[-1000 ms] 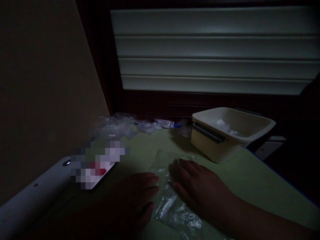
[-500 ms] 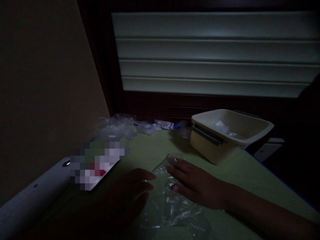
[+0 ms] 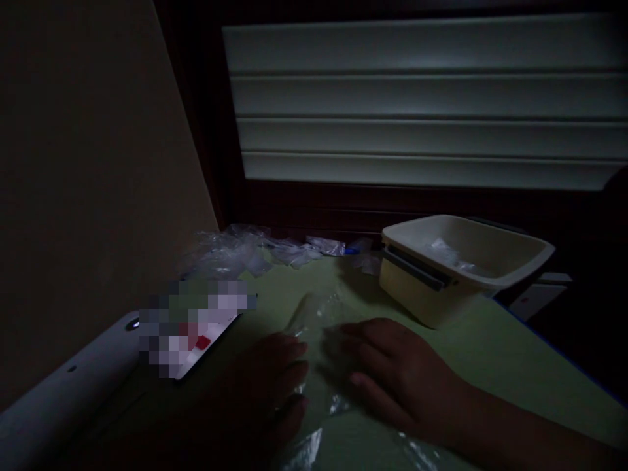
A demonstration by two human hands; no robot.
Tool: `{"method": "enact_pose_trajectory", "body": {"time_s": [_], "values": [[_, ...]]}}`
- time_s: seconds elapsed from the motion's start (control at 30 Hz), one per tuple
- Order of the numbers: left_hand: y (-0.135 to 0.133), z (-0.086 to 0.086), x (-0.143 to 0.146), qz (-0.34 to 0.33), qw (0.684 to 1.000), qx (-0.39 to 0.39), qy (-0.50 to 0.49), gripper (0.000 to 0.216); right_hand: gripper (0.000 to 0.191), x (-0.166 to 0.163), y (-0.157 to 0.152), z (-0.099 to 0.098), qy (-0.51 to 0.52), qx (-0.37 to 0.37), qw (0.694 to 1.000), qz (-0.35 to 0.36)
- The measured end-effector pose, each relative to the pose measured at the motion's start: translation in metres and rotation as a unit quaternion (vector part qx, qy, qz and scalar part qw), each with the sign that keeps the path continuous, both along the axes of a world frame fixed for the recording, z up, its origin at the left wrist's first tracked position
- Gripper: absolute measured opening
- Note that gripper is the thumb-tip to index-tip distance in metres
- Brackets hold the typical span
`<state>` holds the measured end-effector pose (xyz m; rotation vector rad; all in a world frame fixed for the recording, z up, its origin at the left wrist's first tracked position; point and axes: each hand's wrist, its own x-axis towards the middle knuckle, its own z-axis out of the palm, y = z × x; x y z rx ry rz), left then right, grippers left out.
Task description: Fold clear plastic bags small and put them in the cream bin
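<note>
A clear plastic bag [image 3: 321, 314] lies on the green tabletop between my hands, its near part crumpled and shiny. My left hand [image 3: 267, 386] rests at the bag's left side, fingers apart and slightly bent. On the other side, my right hand [image 3: 405, 373] is over the bag's right part with its fingers spread and a little curled; the fingertips are blurred. Neither hand visibly grips the plastic. Darkness hides much of my left hand and wrist.
At the back right stands a cream bin [image 3: 417, 288] with dark handles and some clear plastic inside. Crumpled clear bags [image 3: 230, 252] lie along the back edge. A lit phone-like screen [image 3: 206, 340], partly pixelated, and a long white object [image 3: 73, 373] are at the left.
My right hand has drawn slightly nearer and right, its fingers more curled. The bag has shifted and its near part looks spread wider. The view has moved slightly.
</note>
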<state>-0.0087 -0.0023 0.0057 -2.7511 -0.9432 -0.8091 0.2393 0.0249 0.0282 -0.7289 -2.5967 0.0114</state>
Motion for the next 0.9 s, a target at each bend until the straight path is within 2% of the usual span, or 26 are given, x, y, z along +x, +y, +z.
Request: {"method": "enact_pose_trajectory", "body": {"time_s": [0.1,0.23,0.47,0.6,0.7,0.77,0.83,0.9], "values": [[0.001,-0.004,-0.001,0.029,1.000,-0.004,-0.005,0.029,0.030,-0.009,-0.011,-0.003,-0.051,-0.001,0.997,-0.049],[0.000,0.002,0.000,0.039,0.999,-0.026,-0.005,0.025,0.025,-0.015,-0.014,-0.010,-0.068,-0.042,0.993,-0.090],[-0.005,0.005,-0.005,0.005,0.999,-0.023,-0.025,0.022,0.032,-0.010,-0.003,-0.009,-0.057,-0.025,0.986,-0.152],[-0.006,0.008,-0.006,-0.060,0.997,-0.046,-0.028,0.019,0.031,-0.008,-0.003,-0.011,-0.050,0.011,0.984,-0.172],[-0.006,0.014,-0.005,-0.094,0.992,-0.081,-0.006,0.020,0.035,-0.005,-0.003,-0.014,-0.043,0.068,0.987,-0.138],[-0.006,0.020,-0.004,-0.100,0.990,-0.095,0.019,0.022,0.036,-0.004,-0.004,-0.015,-0.041,0.081,0.993,-0.079],[-0.008,0.025,-0.002,-0.099,0.989,-0.099,0.046,0.026,0.035,-0.005,-0.004,-0.015,-0.043,0.057,0.997,-0.025],[-0.009,0.029,0.000,-0.102,0.987,-0.100,0.072,0.028,0.033,-0.006,-0.003,-0.014,-0.045,0.008,0.999,-0.005]]}}
